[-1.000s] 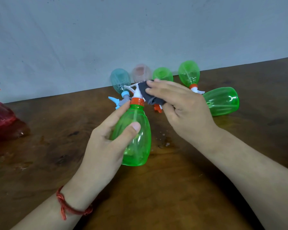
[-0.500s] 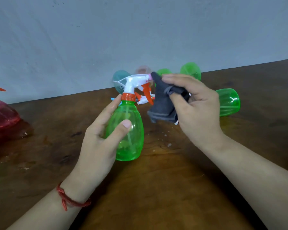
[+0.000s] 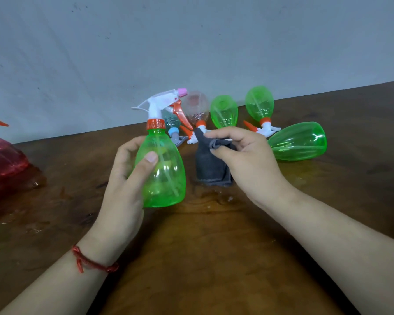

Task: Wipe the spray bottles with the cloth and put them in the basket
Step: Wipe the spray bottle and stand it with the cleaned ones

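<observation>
Tabletop (image 3: 203, 258) carries all items. A red plastic shape (image 3: 2, 160) sits far out from the left hand and is cut by the frame edge; whether it is the basket, and what it holds, cannot be told. Five bottles (image 3: 298, 142) lie beyond both hands. The left hand (image 3: 125, 185) grips the green bottle (image 3: 164, 178), now raised upright. The right hand (image 3: 243, 160) pinches the cloth (image 3: 210, 167), which has come off the nozzle. Wiping is likely finished and basketing due.

Red object (image 3: 5, 160) cropped at left edge; teal bottle (image 3: 173, 131) largely hidden.
</observation>
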`<state>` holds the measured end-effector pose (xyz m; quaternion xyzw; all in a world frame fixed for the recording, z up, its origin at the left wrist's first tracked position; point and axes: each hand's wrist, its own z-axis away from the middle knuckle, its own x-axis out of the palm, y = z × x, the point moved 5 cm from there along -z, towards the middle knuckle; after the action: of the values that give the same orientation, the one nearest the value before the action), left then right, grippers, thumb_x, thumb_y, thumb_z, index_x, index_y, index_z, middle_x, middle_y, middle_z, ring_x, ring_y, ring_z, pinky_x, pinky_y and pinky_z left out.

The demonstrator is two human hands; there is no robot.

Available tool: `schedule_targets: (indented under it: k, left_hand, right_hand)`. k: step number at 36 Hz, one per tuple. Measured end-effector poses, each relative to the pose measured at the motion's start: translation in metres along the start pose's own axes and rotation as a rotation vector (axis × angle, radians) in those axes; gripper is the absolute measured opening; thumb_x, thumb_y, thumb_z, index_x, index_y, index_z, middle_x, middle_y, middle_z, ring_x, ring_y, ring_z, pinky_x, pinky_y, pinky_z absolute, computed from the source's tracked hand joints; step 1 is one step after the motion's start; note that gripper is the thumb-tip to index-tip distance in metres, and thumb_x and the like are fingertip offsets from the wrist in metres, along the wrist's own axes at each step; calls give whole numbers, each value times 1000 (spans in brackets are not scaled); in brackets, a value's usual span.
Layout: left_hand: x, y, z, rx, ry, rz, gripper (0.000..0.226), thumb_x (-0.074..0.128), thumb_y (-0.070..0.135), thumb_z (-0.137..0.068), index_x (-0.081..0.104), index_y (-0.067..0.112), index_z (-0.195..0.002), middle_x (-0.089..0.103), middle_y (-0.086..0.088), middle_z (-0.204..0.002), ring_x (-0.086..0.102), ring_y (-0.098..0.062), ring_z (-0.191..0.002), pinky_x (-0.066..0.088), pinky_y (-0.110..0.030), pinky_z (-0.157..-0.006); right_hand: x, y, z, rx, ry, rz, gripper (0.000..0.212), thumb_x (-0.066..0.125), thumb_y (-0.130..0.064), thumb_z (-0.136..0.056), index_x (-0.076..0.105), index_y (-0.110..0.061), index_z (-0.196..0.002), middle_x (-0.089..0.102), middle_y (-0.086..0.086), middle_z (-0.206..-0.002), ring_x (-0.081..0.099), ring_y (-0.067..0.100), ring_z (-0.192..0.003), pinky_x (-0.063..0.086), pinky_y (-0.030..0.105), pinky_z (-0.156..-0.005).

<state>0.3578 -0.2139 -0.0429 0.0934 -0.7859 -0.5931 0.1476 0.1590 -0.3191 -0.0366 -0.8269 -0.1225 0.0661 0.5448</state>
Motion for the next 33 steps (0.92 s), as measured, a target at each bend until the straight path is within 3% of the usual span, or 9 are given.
schedule_targets:
  k: [4,8,13,17,21,24,26,29,33]
  left_hand:
    - [4,-1,1,-25,-27,69,38,63,38,-95,58,14,-125,74,-4,-116,73,-20,-99,62,-35,-75]
    - [10,0,4,60,-80,-63,39,76,49,-89,65,25,-117,71,1,-116,69,-19,-105,57,-37,-86]
    - [5,5,1,110,-23,-288,39,67,56,-97,72,34,-128,71,-2,-132,70,-19,-121,57,-46,-104]
    - [4,5,-1,58,8,-249,32,61,40,-106,67,33,-137,75,4,-126,73,-17,-117,59,-40,-98]
    - [-1,-3,-2,-3,73,-218,21,52,32,-114,60,37,-133,77,4,-117,77,-19,-102,62,-56,-93]
    - [1,-5,3,-32,58,-149,25,56,53,-104,63,41,-125,74,2,-125,73,-26,-117,54,-68,-104]
    - [5,-3,6,-25,27,-170,41,69,59,-93,61,41,-129,72,6,-130,71,-20,-122,54,-60,-107]
    - [6,-2,6,33,11,-317,65,87,44,-81,56,38,-138,70,11,-130,71,-10,-119,57,-41,-101]
    - [1,-2,2,24,18,-252,58,84,38,-83,61,35,-137,74,7,-127,72,-12,-117,58,-38,-96]
  right_hand:
    - [15,7,7,120,-95,-155,39,67,14,-91,81,-20,-103,80,0,-108,73,15,-107,57,35,-102]
    - [22,8,14,174,-166,-257,31,64,16,-92,77,-3,-113,80,6,-111,74,16,-103,60,30,-91]
    - [19,8,12,176,-147,-299,33,63,17,-93,78,-5,-111,80,9,-113,74,19,-107,59,32,-94]
    - [17,8,12,180,-136,-263,32,63,13,-95,80,-9,-110,80,9,-112,76,22,-103,61,38,-95]
    - [20,9,14,170,-138,-237,35,67,14,-93,80,-14,-110,80,5,-113,75,20,-111,59,32,-97]
    - [26,6,18,139,-198,-181,37,70,12,-92,79,-14,-115,80,0,-116,72,13,-116,55,27,-102]
    - [29,4,20,130,-219,-179,37,71,12,-91,78,-13,-117,79,0,-117,72,14,-118,54,32,-108]
    - [29,3,20,156,-224,-222,35,71,11,-92,78,-12,-118,79,1,-119,72,16,-118,55,34,-107]
    - [26,0,18,160,-169,-243,36,71,11,-92,81,-18,-110,80,3,-113,74,18,-113,58,34,-99]
